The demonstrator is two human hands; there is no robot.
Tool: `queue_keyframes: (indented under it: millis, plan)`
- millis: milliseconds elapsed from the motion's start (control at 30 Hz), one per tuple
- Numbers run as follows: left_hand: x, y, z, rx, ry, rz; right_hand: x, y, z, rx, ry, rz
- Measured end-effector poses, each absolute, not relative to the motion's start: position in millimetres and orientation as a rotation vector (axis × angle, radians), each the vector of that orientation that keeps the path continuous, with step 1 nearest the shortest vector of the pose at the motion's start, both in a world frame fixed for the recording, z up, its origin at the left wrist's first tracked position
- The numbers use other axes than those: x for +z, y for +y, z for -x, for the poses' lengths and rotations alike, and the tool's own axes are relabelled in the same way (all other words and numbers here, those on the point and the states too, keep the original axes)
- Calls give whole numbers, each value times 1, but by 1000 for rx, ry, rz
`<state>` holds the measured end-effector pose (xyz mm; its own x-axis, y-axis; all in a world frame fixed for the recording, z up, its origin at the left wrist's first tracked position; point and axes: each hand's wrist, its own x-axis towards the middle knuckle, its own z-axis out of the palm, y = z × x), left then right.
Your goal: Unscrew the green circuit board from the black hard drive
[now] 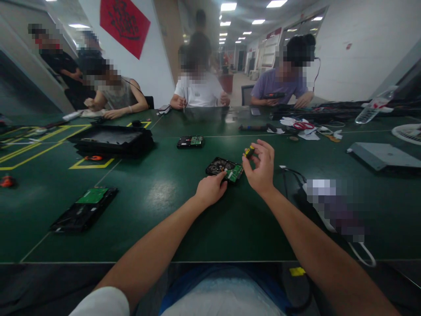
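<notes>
A hard drive (215, 166) with a green circuit board lies underside up on the green table in front of me. My left hand (212, 189) is closed at its near edge, index finger and thumb pressed against the drive by the board. Just right of the drive, my right hand (261, 164) pinches a short yellow-and-black screwdriver (249, 151) between thumb and fingers, raised above the table. The tool's tip cannot be made out. A second hard drive (190, 141) lies farther back, and a larger black unit with a green board (86, 208) rests at the left.
A black tray (112, 139) stands at the left. On the right are a power strip (320, 206) with a cable, a flat silver box (384, 156), a water bottle (375, 105) and red-handled scissors (303, 126). Several people sit across the table.
</notes>
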<state>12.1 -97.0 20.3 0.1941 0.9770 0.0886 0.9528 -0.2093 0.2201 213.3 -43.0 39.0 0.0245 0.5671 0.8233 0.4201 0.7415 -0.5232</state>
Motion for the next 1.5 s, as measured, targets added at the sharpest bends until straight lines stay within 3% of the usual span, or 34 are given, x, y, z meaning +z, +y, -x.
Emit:
queue_keyframes:
  millis: [200, 1000, 1500]
  plan:
    - [26, -100, -15, 299, 1891, -2332, 41, -44, -216, 6, -1625, 850]
    - [28, -100, -16, 326, 1902, -2319, 37, -45, -212, 237, -1652, 789]
    - [29, -101, -16, 317, 1901, -2294, 39, -46, -213, 205, -1674, 823]
